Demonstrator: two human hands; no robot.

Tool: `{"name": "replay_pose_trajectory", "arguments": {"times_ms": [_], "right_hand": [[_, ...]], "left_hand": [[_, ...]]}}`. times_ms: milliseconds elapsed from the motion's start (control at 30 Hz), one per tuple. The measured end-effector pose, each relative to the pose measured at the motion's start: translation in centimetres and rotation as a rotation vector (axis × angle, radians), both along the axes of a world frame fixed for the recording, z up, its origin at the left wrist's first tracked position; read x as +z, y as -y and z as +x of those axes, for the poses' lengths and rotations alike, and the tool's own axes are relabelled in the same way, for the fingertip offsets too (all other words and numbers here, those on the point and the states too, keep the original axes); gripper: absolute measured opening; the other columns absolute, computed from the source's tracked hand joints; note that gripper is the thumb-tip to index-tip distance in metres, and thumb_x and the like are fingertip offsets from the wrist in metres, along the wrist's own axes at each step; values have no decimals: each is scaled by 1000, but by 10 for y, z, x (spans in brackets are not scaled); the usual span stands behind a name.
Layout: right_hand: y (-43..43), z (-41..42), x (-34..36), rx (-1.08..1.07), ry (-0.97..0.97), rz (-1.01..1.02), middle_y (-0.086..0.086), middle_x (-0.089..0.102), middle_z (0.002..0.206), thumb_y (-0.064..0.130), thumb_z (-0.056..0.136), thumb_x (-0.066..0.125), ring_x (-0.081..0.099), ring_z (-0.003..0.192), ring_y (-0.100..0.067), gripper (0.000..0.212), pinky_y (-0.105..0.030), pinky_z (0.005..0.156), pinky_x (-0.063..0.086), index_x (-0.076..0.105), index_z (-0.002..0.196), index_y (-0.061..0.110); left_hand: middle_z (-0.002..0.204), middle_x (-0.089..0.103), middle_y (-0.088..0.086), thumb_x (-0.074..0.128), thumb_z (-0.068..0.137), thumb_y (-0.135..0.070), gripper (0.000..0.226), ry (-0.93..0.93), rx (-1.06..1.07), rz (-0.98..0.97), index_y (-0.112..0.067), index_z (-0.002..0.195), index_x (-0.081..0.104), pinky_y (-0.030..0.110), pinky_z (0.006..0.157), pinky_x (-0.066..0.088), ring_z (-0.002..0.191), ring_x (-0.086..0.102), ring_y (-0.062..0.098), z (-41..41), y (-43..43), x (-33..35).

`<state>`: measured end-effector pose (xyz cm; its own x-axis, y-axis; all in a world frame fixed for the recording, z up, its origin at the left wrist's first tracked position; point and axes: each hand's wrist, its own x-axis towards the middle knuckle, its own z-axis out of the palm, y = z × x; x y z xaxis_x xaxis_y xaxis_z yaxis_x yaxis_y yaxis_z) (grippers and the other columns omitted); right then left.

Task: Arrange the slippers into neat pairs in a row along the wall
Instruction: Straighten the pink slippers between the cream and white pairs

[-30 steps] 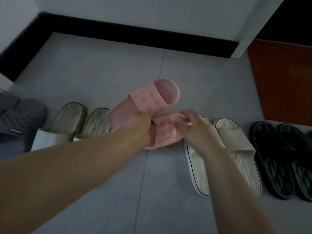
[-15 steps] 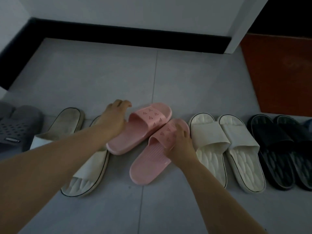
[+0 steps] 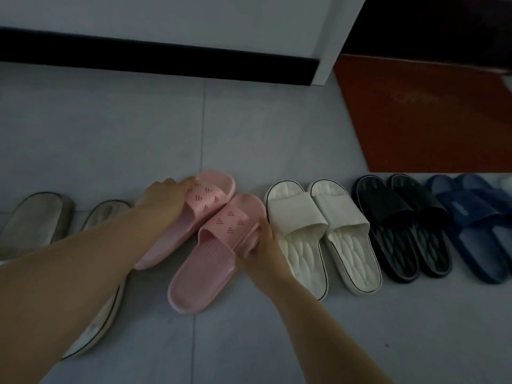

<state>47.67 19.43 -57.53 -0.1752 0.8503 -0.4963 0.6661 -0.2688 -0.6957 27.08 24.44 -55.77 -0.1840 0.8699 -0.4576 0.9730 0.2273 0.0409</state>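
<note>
Contact has shifted: the left hand now lays straight fingers over the left pink slipper strap, while the right hand pinches the right pink slipper by its outer edge, both on the floor beside the white pair.

Wide bare floor between slippers and baseboard: open passage. Near-side floor open too. Right-hand pink slipper just beside white pair, gap narrow. Beige pair crowds left side. Red mat bounds far right.
</note>
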Motion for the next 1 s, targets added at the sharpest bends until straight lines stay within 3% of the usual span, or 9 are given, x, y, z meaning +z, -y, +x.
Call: {"name": "replay_pose_trajectory", "arguments": {"times_ms": [167, 267, 333, 433, 500, 600, 700, 833, 1000], "right_hand": [[-2, 4, 5, 49, 35, 42, 2, 39, 137, 20, 65, 73, 54, 113, -24, 94, -31, 82, 48, 19, 141, 30], [-16, 14, 12, 89, 9, 32, -1, 40, 138, 19, 57, 72, 54, 111, -25, 104, -38, 89, 51, 17, 144, 29], [-24, 19, 15, 173, -1, 24, -4, 44, 134, 12, 57, 73, 54, 100, -19, 107, -39, 88, 52, 16, 146, 27], [-33, 11, 16, 306, 41, 51, 1, 48, 129, 10, 61, 71, 52, 88, -8, 99, -26, 76, 49, 20, 145, 24], [-33, -1, 16, 331, 45, 63, -1, 43, 140, 19, 59, 68, 55, 108, -18, 99, -35, 89, 48, 20, 145, 24], [-27, -14, 11, 317, 108, 34, -3, 39, 145, 17, 71, 64, 47, 127, -26, 87, -30, 102, 37, 19, 146, 21], [-22, -21, 5, 229, 68, 41, -7, 41, 142, 26, 61, 59, 46, 128, -29, 89, -46, 104, 40, 21, 141, 25], [-18, -20, 4, 138, 185, 94, -17, 38, 141, 1, 79, 55, 43, 127, -35, 78, -40, 101, 37, 17, 145, 15], [0, -22, -4, -2, 267, 197, -23, 40, 138, 0, 83, 47, 45, 121, -42, 66, -44, 98, 40, 22, 143, 14]], "left_hand": [[148, 35, 18, 30, 99, -20, 50, 87, 37, 21, -31, 147, 20, 39, 112, 29, 132, 40, 35, -9, 7, 6], [145, 35, 21, 43, 90, -8, 74, 111, -11, 3, -34, 148, 5, 41, 106, 38, 126, 46, 37, -8, 19, 15], [156, 14, 16, 48, 86, -5, 85, 102, -57, -39, -38, 147, -2, 40, 105, 39, 130, 44, 36, -4, 31, 22], [160, -6, 7, 48, 87, -5, 87, 72, -113, -138, -37, 147, -5, 35, 104, 38, 134, 40, 34, -2, 53, 24], [160, -4, 10, 51, 86, -7, 89, 84, -88, -195, -31, 148, -7, 36, 107, 37, 137, 36, 32, -6, 67, 18], [159, 0, 11, 55, 84, -10, 91, 157, -4, -225, -29, 149, -7, 40, 109, 38, 137, 37, 31, -12, 80, 10], [157, 8, 11, 53, 85, -7, 85, 202, 31, -193, -26, 149, 2, 41, 108, 39, 135, 39, 32, -18, 83, 6], [157, 14, 8, 49, 86, -6, 73, 226, 55, -94, -17, 149, 13, 38, 109, 37, 135, 37, 30, -26, 81, 2], [154, 24, 5, 46, 89, -9, 58, 199, -39, -46, -14, 144, 28, 37, 111, 34, 137, 34, 26, -26, 71, 8]]}}
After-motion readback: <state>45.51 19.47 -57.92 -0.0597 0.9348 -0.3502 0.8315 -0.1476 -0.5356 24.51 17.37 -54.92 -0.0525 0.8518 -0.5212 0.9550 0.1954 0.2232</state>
